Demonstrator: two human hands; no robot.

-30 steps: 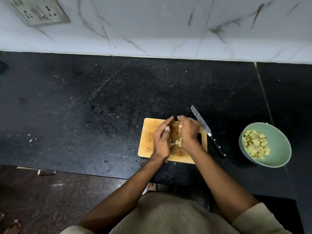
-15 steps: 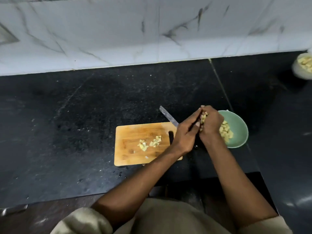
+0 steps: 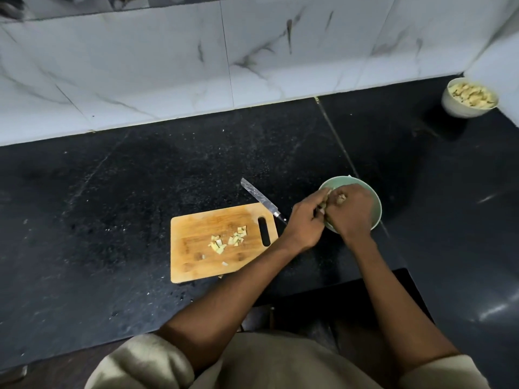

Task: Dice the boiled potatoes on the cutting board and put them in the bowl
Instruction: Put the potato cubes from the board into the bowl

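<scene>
While cupped together over green bowl (image 3: 375,211), left hand (image 3: 304,224) and right hand (image 3: 349,213) curl round heap of potato dice (image 3: 341,198), palms facing to stop pieces spilling before release. Bowl sits just right of cutting board (image 3: 196,245), keeping carry short. Few dice (image 3: 229,240) remain mid-board, so another trip likely. Knife (image 3: 259,199) lies apart, blade behind board's far right corner, clear of hands. White bowl (image 3: 469,101) of pieces stands in far corner.

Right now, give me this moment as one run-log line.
step: unloading dice | left hand + right hand: cupped together over green bowl, holding potato pieces | cutting board: few pieces left | knife: idle
</scene>
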